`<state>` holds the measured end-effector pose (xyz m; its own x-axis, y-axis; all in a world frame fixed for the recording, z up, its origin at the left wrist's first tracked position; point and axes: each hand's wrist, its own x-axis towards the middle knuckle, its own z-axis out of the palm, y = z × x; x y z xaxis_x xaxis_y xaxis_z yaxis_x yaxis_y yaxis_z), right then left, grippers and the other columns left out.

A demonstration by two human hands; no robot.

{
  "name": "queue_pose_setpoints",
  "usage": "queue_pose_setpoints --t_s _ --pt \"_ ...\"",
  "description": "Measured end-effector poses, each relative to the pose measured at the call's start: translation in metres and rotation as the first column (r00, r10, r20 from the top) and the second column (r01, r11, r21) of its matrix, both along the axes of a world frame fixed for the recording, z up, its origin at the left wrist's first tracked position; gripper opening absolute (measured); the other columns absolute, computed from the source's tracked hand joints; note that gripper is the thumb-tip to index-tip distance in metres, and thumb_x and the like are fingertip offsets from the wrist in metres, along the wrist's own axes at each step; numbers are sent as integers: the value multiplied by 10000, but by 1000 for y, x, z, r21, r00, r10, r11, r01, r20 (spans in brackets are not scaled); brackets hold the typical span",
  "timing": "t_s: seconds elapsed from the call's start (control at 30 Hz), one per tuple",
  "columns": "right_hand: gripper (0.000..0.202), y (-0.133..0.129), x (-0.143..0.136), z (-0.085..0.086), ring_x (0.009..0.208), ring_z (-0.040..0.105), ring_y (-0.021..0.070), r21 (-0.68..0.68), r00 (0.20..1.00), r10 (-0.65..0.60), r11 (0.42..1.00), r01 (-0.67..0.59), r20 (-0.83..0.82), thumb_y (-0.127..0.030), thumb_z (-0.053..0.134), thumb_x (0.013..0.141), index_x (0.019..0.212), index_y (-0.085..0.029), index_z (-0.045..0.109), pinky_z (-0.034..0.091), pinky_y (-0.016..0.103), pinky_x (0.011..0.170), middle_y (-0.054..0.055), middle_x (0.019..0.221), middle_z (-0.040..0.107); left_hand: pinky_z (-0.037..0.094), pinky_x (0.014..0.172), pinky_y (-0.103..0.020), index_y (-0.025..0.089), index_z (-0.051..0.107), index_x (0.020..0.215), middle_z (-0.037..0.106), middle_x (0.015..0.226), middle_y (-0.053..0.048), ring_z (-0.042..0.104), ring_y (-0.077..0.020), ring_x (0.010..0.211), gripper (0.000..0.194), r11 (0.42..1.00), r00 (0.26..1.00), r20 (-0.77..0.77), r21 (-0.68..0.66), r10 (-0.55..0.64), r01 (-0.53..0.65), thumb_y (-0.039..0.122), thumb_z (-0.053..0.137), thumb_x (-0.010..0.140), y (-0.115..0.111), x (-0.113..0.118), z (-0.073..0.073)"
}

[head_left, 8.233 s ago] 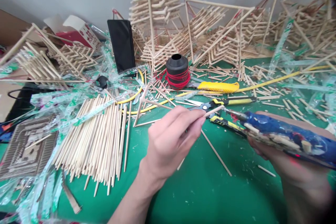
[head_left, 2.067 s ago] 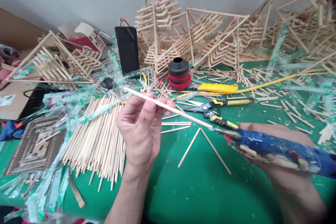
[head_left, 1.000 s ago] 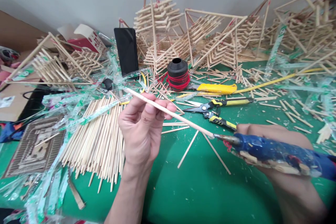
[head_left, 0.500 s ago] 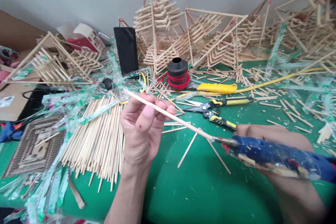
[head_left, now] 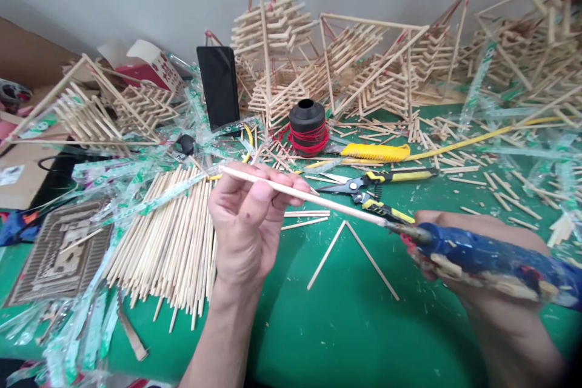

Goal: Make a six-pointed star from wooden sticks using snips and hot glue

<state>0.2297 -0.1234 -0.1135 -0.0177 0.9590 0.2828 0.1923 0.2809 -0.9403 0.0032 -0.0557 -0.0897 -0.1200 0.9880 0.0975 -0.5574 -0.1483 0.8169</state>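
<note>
Between the thumb and fingers of my left hand (head_left: 248, 218) is a thin wooden stick (head_left: 313, 196), slanting down to the right. My right hand (head_left: 495, 236) is wrapped round a worn blue hot glue gun (head_left: 491, 257), crusted with glue and wood bits. Its metal nozzle meets the stick's right end, or lies just beside it; I cannot tell which. On the green table (head_left: 291, 339) below, two short sticks (head_left: 373, 260) form an upside-down V. A stack of long wooden sticks (head_left: 168, 248) lies left of my left wrist.
Behind my hands are pruning shears (head_left: 357, 188), a yellow utility knife (head_left: 375, 152) and a black spool with red string (head_left: 308, 130). A phone (head_left: 218, 88) stands upright. Triangular stick frames (head_left: 273, 30) line the wall. Plastic wrappers (head_left: 86, 339) and a cardboard tray (head_left: 31, 279) lie left.
The glue gun has shifted slightly right and its nozzle has swung. The stick in my left hand has tilted to a shallower slant.
</note>
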Motion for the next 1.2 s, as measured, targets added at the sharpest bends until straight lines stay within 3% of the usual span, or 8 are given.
queue_pose_setpoints --t_s 0.17,0.5,0.67,0.9,1.07,1.2 --pt "223 -1 2 -4 486 515 140 15 993 36 999 -34 -110 -346 767 856 709 -234 642 367 268 426 -20 578 568 597 745 -84 189 692 745 714 720 54 701 -37 677 279 1000 1000 -4 4 4 -4 273 954 694 -1 0 0" --pt "278 -3 1 -6 484 524 157 4 997 -47 999 47 -60 -331 756 845 649 -229 588 354 289 392 5 570 557 581 618 -141 202 638 734 679 723 62 696 -74 692 329 994 993 -88 81 83 -76 283 953 690 -3 4 1" --pt "297 -7 6 -12 480 529 157 -10 999 -31 999 31 -43 -315 840 745 654 -231 571 376 296 402 2 603 567 600 667 -169 215 653 734 696 723 64 694 -75 676 301 987 989 -112 141 99 -83 287 944 710 -4 5 2" --pt "266 -4 6 -9 404 488 154 -22 995 -94 995 95 45 -373 820 746 674 -254 593 319 310 327 -17 567 555 587 652 -168 236 676 734 672 707 67 687 -78 670 303 980 975 -154 141 161 -140 326 961 680 -5 5 0" --pt "170 -4 7 -11 421 506 150 -14 995 -92 996 93 34 -308 775 804 739 -248 630 348 293 335 -12 593 573 582 660 -141 217 693 715 691 715 51 687 -67 674 282 985 983 -135 137 124 -105 329 952 697 -3 4 0" --pt "310 -6 5 -14 473 521 133 -11 997 -69 998 69 31 -336 793 806 642 -236 549 382 272 393 -15 601 564 574 651 -106 206 709 717 716 727 52 686 -49 679 244 987 993 -86 147 75 -62 294 936 727 -1 3 -1"
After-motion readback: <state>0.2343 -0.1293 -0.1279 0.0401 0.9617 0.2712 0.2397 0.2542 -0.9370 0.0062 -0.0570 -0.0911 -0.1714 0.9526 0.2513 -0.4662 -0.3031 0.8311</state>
